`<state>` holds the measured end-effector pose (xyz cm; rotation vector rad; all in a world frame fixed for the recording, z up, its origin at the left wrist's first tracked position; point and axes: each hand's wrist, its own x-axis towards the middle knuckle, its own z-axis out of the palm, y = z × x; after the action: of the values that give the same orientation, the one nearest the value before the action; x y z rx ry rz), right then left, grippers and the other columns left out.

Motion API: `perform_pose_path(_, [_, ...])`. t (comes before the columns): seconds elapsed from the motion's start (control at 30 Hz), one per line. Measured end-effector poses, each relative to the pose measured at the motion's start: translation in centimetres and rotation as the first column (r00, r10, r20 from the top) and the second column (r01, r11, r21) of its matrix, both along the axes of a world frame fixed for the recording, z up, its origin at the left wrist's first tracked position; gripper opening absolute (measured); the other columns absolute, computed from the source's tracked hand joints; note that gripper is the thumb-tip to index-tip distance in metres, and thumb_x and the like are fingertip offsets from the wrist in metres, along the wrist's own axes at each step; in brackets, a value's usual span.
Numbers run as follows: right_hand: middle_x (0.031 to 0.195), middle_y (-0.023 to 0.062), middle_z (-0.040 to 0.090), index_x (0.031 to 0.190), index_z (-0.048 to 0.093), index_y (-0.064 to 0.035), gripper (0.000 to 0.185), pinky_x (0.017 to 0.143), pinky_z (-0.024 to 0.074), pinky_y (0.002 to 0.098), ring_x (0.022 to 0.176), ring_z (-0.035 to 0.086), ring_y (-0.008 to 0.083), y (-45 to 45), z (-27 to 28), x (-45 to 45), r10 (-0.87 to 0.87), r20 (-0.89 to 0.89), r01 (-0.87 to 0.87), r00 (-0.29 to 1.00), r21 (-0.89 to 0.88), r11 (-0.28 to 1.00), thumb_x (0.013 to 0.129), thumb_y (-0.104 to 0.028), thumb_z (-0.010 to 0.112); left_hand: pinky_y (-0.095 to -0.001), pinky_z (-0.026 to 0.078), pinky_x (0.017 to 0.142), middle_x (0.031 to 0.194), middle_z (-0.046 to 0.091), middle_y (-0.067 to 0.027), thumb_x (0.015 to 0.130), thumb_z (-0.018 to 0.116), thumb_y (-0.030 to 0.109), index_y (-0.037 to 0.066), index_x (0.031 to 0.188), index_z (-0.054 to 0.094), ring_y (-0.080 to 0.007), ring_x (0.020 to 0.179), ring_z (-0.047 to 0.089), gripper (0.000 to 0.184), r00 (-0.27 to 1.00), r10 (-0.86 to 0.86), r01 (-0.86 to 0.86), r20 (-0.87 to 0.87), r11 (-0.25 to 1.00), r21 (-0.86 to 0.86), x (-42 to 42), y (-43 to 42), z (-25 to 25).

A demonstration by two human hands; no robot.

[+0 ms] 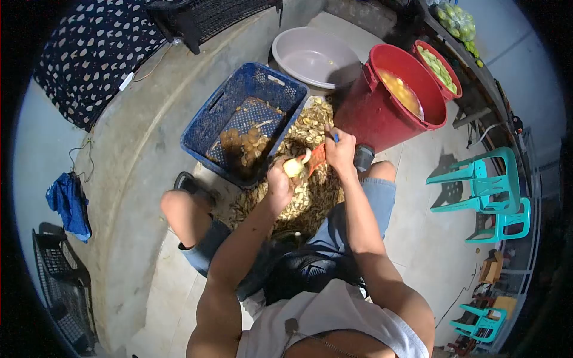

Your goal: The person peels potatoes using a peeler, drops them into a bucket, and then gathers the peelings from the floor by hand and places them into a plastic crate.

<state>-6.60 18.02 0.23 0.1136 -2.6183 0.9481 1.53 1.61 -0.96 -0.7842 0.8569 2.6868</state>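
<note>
My left hand [279,184] is closed around a partly peeled potato [293,167], its pale yellow flesh facing up. In my right hand [340,150] is an orange peeler [317,159], its blade end against or very near the potato; a small blue part shows between my fingers. A curl of pale peel [307,156] stands up at the potato's edge. Below both hands, a thick heap of peelings [307,128] covers the floor between my legs. To the left of the heap, a blue plastic crate [200,128] holds several brown, unpeeled potatoes [245,146].
A red bucket [370,113] with yellow pieces in liquid stands right of the heap. Behind it is a smaller red tub [456,86] of pale green pieces. A grey basin [298,51] sits beyond the crate. Teal stools [507,179] stand at right; a concrete ledge [134,149] runs along the left.
</note>
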Motion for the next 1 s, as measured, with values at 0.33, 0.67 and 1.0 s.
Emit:
perform_pose_path(0.33, [0.056, -0.0076, 0.045, 0.064, 0.055, -0.0001, 0.037, 0.047, 0.031, 0.028, 0.052, 0.038, 0.0068, -0.4, 1.2, 0.3, 0.0, 0.126, 0.058, 0.992, -0.462, 0.885, 0.092, -0.024, 0.06, -0.0302, 0.043, 0.055, 0.069, 0.056, -0.0061, 0.092, 0.042, 0.023, 0.005, 0.083, 0.054, -0.0134, 0.055, 0.052, 0.024, 0.805, -0.057, -0.097, -0.59, 0.969, -0.226, -1.0, -1.8, -0.1])
perform_pose_path(0.67, [0.056, 0.0219, 0.052, 0.069, 0.059, 0.0057, 0.041, 0.052, 0.0406, 0.0425, 0.048, 0.051, 0.0256, 1.5, 0.1, -0.7, 0.034, 0.213, 0.027, 0.976, -0.274, 0.961, 0.085, -0.032, 0.065, -0.0305, 0.045, 0.064, 0.075, 0.058, -0.0088, 0.091, 0.045, 0.019, 0.0, 0.08, 0.055, -0.017, 0.068, 0.056, 0.025, 0.702, -0.198, -0.317, -0.684, 0.774, -0.548, -0.2, -1.7, -0.5])
perform_pose_path(1.0, [0.063, 0.0241, 0.058, 0.075, 0.066, 0.002, 0.028, 0.057, 0.0459, 0.0425, 0.059, 0.062, 0.0355, -0.7, 2.7, 1.1, 0.043, -0.051, -0.055, 0.998, -0.28, 0.958, 0.082, -0.025, 0.065, -0.0345, 0.047, 0.052, 0.078, 0.059, -0.0079, 0.098, 0.036, 0.023, 0.007, 0.09, 0.054, -0.0181, 0.063, 0.056, 0.026, 0.962, 0.0, 0.016, -0.274, 0.998, 0.054, 0.1, -0.4, -1.6])
